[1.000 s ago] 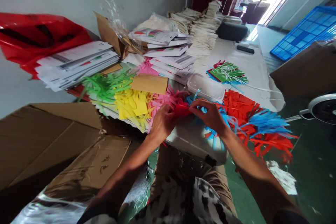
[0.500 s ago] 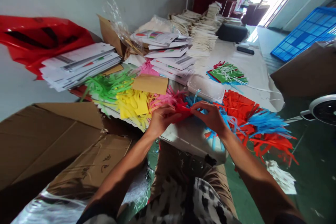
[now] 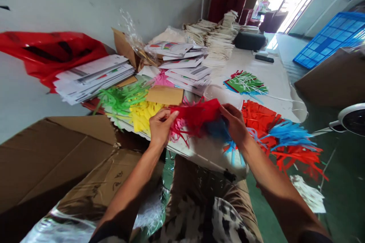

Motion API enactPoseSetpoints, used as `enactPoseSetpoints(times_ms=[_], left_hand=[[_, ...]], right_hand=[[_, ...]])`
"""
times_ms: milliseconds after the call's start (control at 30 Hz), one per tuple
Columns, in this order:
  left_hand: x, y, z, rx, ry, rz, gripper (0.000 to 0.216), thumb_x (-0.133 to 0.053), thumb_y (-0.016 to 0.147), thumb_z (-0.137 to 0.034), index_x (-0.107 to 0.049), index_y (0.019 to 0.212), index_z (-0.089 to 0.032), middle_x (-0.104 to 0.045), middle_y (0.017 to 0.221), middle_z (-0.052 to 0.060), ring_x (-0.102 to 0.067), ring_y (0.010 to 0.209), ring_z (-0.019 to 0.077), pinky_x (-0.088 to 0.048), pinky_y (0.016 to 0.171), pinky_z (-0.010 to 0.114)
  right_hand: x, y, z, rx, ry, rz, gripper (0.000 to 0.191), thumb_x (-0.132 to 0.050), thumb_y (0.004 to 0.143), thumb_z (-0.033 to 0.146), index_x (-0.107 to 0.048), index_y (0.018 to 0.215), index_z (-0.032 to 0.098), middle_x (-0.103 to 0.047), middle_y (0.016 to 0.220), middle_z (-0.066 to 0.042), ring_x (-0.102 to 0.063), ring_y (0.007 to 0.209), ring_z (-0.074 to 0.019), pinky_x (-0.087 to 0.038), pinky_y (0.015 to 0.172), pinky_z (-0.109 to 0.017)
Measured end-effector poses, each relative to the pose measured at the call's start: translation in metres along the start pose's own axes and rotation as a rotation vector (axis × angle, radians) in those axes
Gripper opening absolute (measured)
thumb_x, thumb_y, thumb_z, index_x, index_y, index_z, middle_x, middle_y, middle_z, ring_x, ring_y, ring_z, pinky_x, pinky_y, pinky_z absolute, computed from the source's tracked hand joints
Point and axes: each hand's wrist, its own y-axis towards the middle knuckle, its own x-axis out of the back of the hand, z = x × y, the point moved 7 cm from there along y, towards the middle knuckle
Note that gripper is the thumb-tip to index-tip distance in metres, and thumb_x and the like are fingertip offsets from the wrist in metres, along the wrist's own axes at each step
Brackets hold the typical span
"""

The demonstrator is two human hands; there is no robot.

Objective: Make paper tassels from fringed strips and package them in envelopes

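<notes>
A red fringed paper piece (image 3: 199, 115) is stretched between my two hands just above the table's near edge. My left hand (image 3: 160, 126) pinches its left end and my right hand (image 3: 235, 123) pinches its right end, both closed on it. Under and around it lie piles of fringed paper: green (image 3: 121, 98), yellow (image 3: 142, 115), pink (image 3: 178, 125), and blue and orange-red (image 3: 282, 136) spilling over the table's edge. A brown envelope (image 3: 165, 95) rests on the yellow pile.
A stack of printed sheets (image 3: 94, 76) and a red plastic bag (image 3: 51, 55) lie at the left. Open cardboard boxes (image 3: 57, 155) stand by my left knee. A clear plastic box (image 3: 225, 93), a strung green-red bundle (image 3: 246, 83) and stacked white papers (image 3: 219, 36) sit further back. A blue crate (image 3: 330, 40) is at the right.
My hands have drawn apart and lifted a little, spreading the red fringed piece out from a small bunched bit into a wide sheet between them.
</notes>
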Motion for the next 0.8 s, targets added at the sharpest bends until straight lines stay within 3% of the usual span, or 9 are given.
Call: enactPoseSetpoints(times_ms=[133,333,500,567,633,733,800], left_hand=[[0.022,0.017,-0.001,0.084,-0.224,-0.199,0.030,-0.091,0.069,-0.040,-0.072,0.072,-0.017,-0.065,0.068,-0.004,-0.054,0.061,0.0082,-0.046,0.062,0.020],[0.034,0.041,-0.021,0.010,-0.384,-0.300,0.047,-0.096,0.060,-0.049,-0.065,0.072,-0.017,-0.069,0.073,-0.004,-0.060,0.063,0.0078,-0.051,0.066,0.021],[0.055,0.070,-0.043,-0.107,-0.517,-0.380,0.044,-0.089,0.077,-0.049,-0.057,0.083,-0.019,-0.070,0.080,-0.006,-0.063,0.071,0.0077,-0.055,0.075,0.022],[0.066,0.074,-0.064,-0.209,-0.476,-0.423,0.038,-0.082,0.087,-0.044,-0.052,0.084,-0.020,-0.068,0.083,-0.008,-0.063,0.077,0.0067,-0.055,0.082,0.021],[0.075,0.067,-0.096,-0.414,-0.391,-0.499,0.037,-0.079,0.090,-0.038,-0.046,0.083,-0.020,-0.065,0.086,-0.008,-0.063,0.084,0.0062,-0.054,0.090,0.021],[0.082,0.044,-0.146,-0.715,-0.291,-0.580,0.031,-0.078,0.089,-0.033,-0.051,0.091,-0.018,-0.063,0.094,-0.006,-0.063,0.094,0.0072,-0.052,0.101,0.025],[0.085,0.039,-0.165,-0.796,-0.268,-0.573,0.027,-0.073,0.092,-0.033,-0.054,0.096,-0.015,-0.061,0.098,-0.004,-0.064,0.099,0.0080,-0.051,0.105,0.027]], right_hand=[[-0.001,0.004,-0.014,-0.080,0.088,-0.010,0.043,-0.086,0.074,0.062,-0.069,0.089,0.026,-0.070,0.076,0.003,-0.062,0.062,-0.0132,-0.050,0.054,-0.024],[0.001,0.010,-0.022,-0.099,0.190,-0.018,0.047,-0.088,0.069,0.062,-0.066,0.089,0.026,-0.073,0.077,0.002,-0.071,0.071,-0.0185,-0.055,0.056,-0.028],[-0.006,0.015,-0.016,-0.085,0.232,-0.012,0.050,-0.091,0.065,0.061,-0.066,0.089,0.026,-0.072,0.077,0.004,-0.069,0.067,-0.0154,-0.055,0.055,-0.027],[-0.011,0.015,-0.014,-0.090,0.227,-0.009,0.050,-0.093,0.062,0.060,-0.064,0.085,0.026,-0.070,0.073,0.004,-0.068,0.064,-0.0162,-0.055,0.053,-0.028],[-0.013,0.017,-0.009,-0.090,0.225,-0.011,0.050,-0.093,0.062,0.059,-0.065,0.085,0.026,-0.070,0.074,0.003,-0.068,0.066,-0.0176,-0.056,0.054,-0.029],[-0.008,0.021,0.007,-0.065,0.236,-0.044,0.048,-0.091,0.065,0.060,-0.066,0.089,0.026,-0.072,0.084,0.003,-0.069,0.073,-0.0167,-0.057,0.058,-0.028],[0.004,0.024,0.020,-0.050,0.240,-0.084,0.047,-0.091,0.066,0.059,-0.066,0.089,0.026,-0.071,0.084,0.003,-0.068,0.074,-0.0150,-0.056,0.059,-0.025]])
